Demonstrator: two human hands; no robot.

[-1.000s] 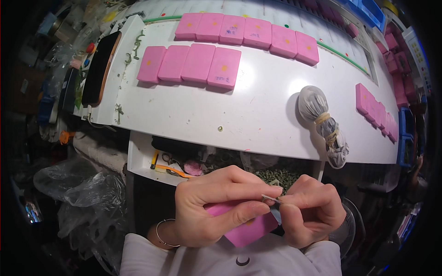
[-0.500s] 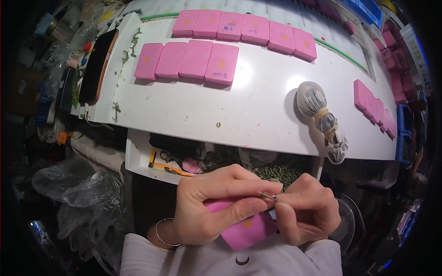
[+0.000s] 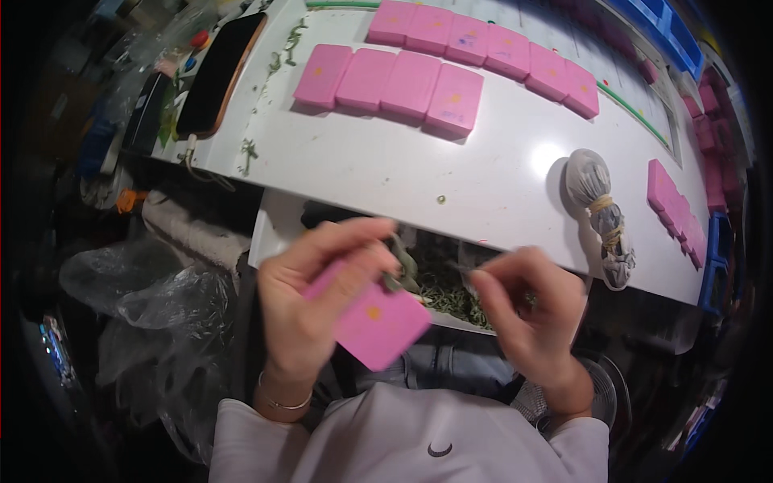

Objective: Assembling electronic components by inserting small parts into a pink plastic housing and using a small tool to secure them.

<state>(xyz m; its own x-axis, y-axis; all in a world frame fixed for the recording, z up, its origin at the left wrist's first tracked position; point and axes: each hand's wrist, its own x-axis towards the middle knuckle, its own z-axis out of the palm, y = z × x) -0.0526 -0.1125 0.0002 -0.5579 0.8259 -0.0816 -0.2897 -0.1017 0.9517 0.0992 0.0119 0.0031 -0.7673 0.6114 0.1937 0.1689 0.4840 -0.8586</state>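
My left hand [image 3: 299, 302] is closed around a pink rectangular block [image 3: 388, 328] with a small yellow mark, held over the front edge of an open drawer [image 3: 267, 229]. By its fingertips hangs a curled grey-green strip [image 3: 407, 267]; whether the fingers pinch it or it clings to the block I cannot tell. To the right, apart from the block, my right hand [image 3: 538, 310] is pinched and smeared by motion. A faint thin sliver, like a fine metal pin, shows at its fingertips. Grey-green shavings [image 3: 455, 299] lie heaped in the drawer below both hands.
Two rows of pink blocks [image 3: 411, 84] stand on the white table [image 3: 346, 161], with another group [image 3: 676, 211] at the right. A grey cloth bundle [image 3: 600, 211] tied with bands lies near the front edge. A phone [image 3: 221, 76] rests at the left, plastic bags [image 3: 169, 322] below.
My hands have parted: the left moved left and up with the pink block, the right drew away from it. A curled strip now shows by the left fingertips. The whole view has shifted.
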